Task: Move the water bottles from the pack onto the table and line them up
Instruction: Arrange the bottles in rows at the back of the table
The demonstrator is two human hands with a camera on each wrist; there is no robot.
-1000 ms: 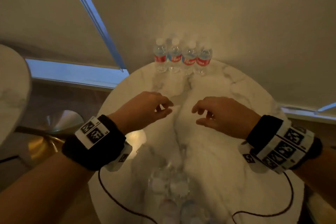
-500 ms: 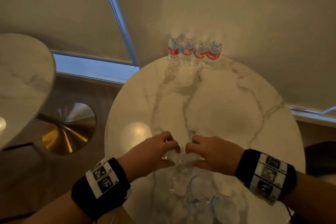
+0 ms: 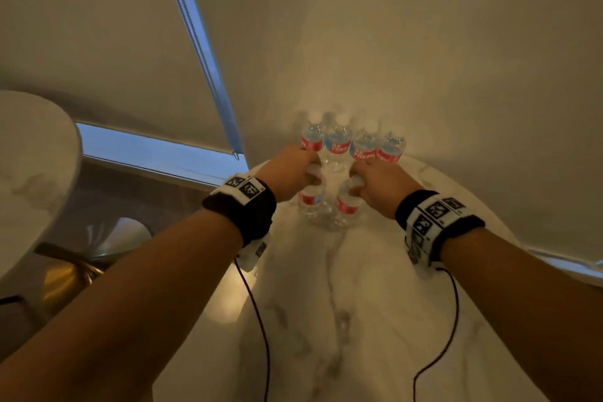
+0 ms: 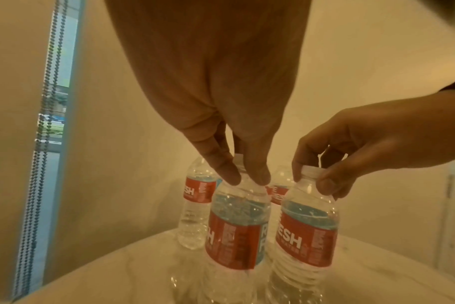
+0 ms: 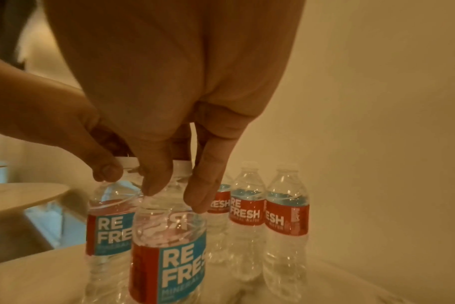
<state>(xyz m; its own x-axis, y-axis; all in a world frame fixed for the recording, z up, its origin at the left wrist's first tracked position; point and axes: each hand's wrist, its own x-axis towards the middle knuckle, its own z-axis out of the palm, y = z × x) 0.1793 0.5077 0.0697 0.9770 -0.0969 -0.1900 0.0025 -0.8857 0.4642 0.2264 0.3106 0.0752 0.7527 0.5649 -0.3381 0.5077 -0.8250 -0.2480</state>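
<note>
**Two bottles at the neck, just short of the row**

Held upright by the caps: left bottle (image 3: 311, 201) pinched by fingertips of the left hand (image 3: 288, 174), right bottle (image 3: 347, 206) pinched the same way by the right hand (image 3: 380, 186). Standing side by side on or just above the marble worktop (image 3: 359, 320), immediately near-side of the four-bottle row (image 3: 354, 147) at the far edge against the blind (image 3: 424, 42).

Probably full, so fairly heavy for a fingertip hold; thin ribbed walls likely to dent if squeezed mid-body. Smooth label and clear plastic likely slippery. Best taken at the stiff cap and neck ring, as here, or round the shoulder. Narrow bases, packed close: liable to topple neighbours if nudged.
</note>
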